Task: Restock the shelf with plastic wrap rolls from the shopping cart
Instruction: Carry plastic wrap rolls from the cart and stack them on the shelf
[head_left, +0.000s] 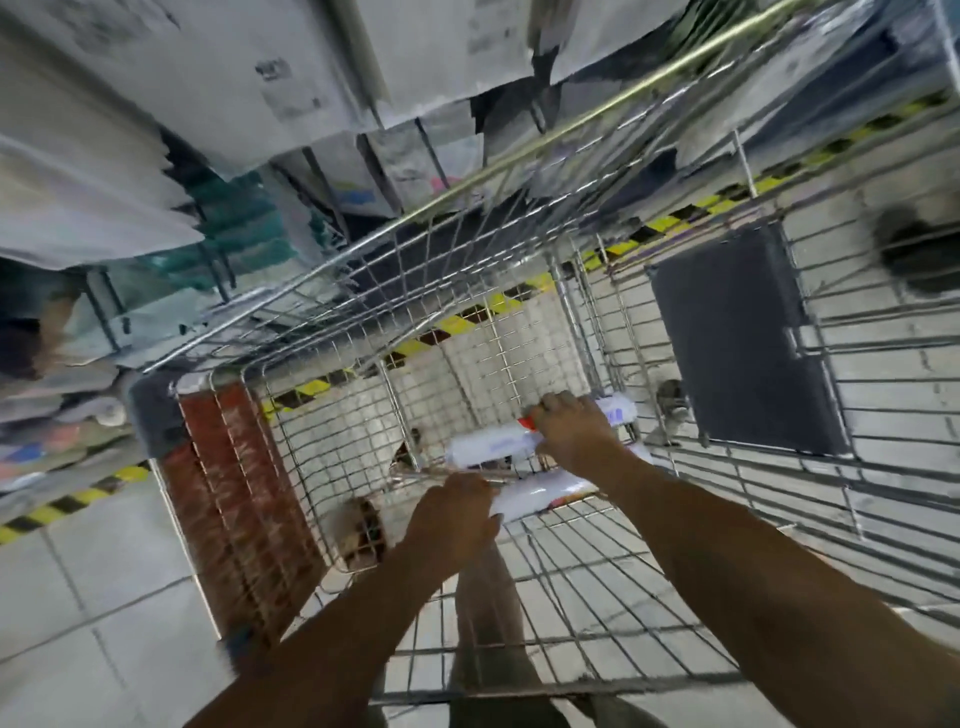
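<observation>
Both my arms reach down into a wire shopping cart (467, 322). My left hand (452, 519) grips the near end of a white plastic wrap roll (545, 491) lying on the cart's bottom. My right hand (571, 431) is curled over a second white roll (491, 448) with a red band and blue print, and a third roll's end (618, 410) shows just beyond its knuckles. The shelf (218, 104) with pale packaged goods fills the blurred top left of the view.
A red-brown panel (234, 499) covers the cart's left end. A dark flap (737, 338) hangs on its right side. Yellow-black floor tape (67, 504) runs across the grey tiles. Teal packages (234, 228) sit on the shelf, and a person's leg (488, 597) shows under the cart.
</observation>
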